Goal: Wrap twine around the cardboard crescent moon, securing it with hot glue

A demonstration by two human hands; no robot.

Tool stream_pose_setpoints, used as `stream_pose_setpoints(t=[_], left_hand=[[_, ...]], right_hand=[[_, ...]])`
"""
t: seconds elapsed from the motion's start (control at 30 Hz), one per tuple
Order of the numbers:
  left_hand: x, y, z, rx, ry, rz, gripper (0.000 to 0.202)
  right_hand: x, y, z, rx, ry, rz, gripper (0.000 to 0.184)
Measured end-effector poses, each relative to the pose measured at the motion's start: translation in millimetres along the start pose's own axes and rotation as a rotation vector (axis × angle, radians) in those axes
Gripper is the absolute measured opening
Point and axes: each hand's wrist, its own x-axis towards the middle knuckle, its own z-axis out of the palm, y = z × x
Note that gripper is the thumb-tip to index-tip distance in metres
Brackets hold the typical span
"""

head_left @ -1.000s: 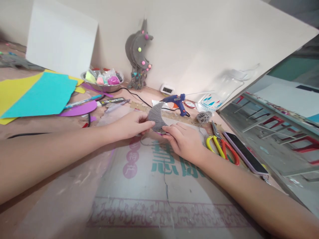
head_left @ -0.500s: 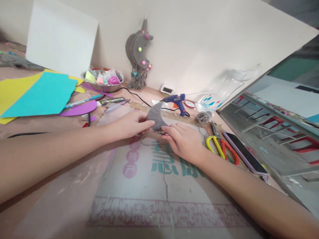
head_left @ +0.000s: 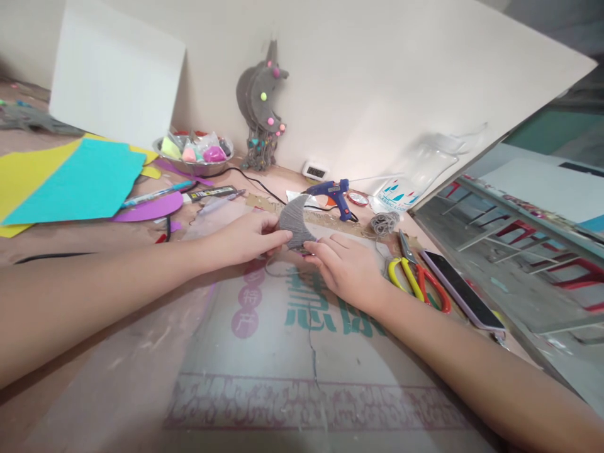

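Your left hand [head_left: 245, 238] and right hand [head_left: 352, 267] pinch the grey crescent [head_left: 294, 220], fingers [head_left: 321, 250] closed on it; glue gun [head_left: 334, 188] at its 2 o'clock, scissors [head_left: 413, 280] at 4.

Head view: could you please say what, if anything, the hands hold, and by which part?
A grey crescent: left hand at its lower left edge, right hand at its lower right end.

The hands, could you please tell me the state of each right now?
Left hand: closed, holding the crescent at its lower left.
Right hand: closed, holding the crescent's lower right.
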Motion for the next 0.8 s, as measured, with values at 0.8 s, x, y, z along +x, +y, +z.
stream_pose_setpoints(t=[0.8], left_hand=[[-0.4,-4.2,0.5,-0.065,-0.013,-0.036,0.028]], right_hand=[[-0.8,0.9,2.4,-0.009,0.026,0.022,0.018]])
